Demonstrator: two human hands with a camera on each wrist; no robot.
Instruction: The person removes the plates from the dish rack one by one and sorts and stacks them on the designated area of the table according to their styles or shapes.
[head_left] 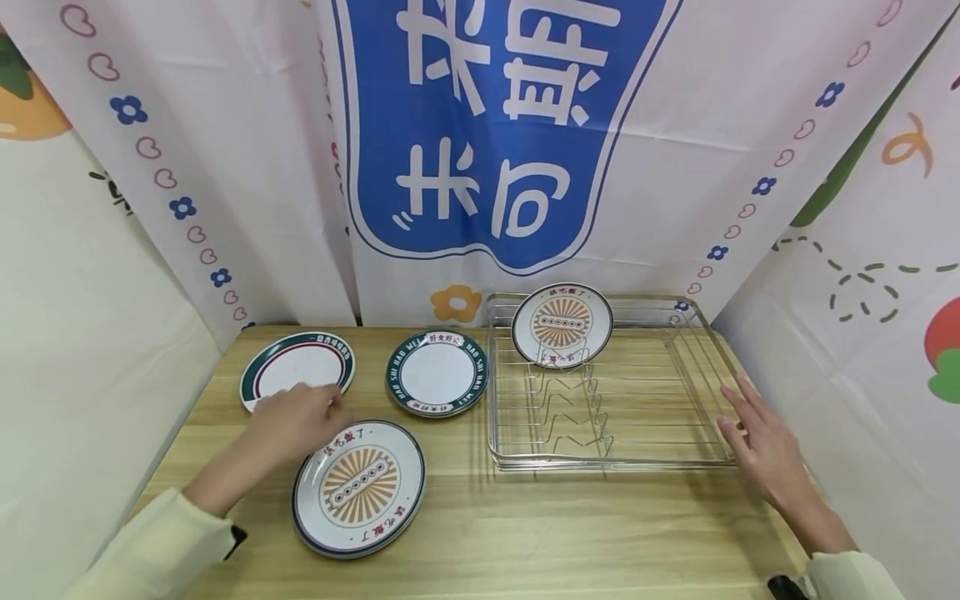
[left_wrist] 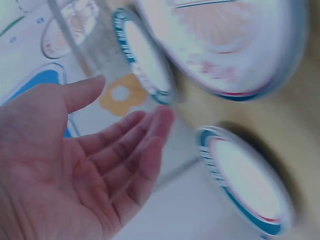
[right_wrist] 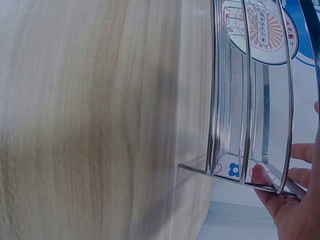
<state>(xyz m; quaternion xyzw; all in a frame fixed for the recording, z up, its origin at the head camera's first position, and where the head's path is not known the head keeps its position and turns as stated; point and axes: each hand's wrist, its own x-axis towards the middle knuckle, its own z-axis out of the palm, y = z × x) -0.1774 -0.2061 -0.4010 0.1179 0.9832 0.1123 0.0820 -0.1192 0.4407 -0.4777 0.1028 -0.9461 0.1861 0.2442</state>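
Observation:
My left hand (head_left: 300, 421), empty with relaxed fingers, hovers over the gap between a green-rimmed plate (head_left: 300, 364) with a red inner ring and a small stack of sunburst plates (head_left: 360, 492). In the left wrist view its palm shows, fingers slightly bent, apart from the plates. At the wire dish rack (head_left: 645, 462), my right hand (head_left: 765, 450) rests by the right side rail. The right wrist view shows the thumb (right_wrist: 261, 175) and the other fingers on either side of that rail. One sunburst plate (head_left: 562, 325) stands tilted in the rack's back left slots.
Between the left plate and the rack lies another green-rimmed plate (head_left: 437, 375), lettered round its rim. The wooden table (head_left: 570, 533) meets a printed cloth (head_left: 660, 167) at the back, with cloth walls at both sides.

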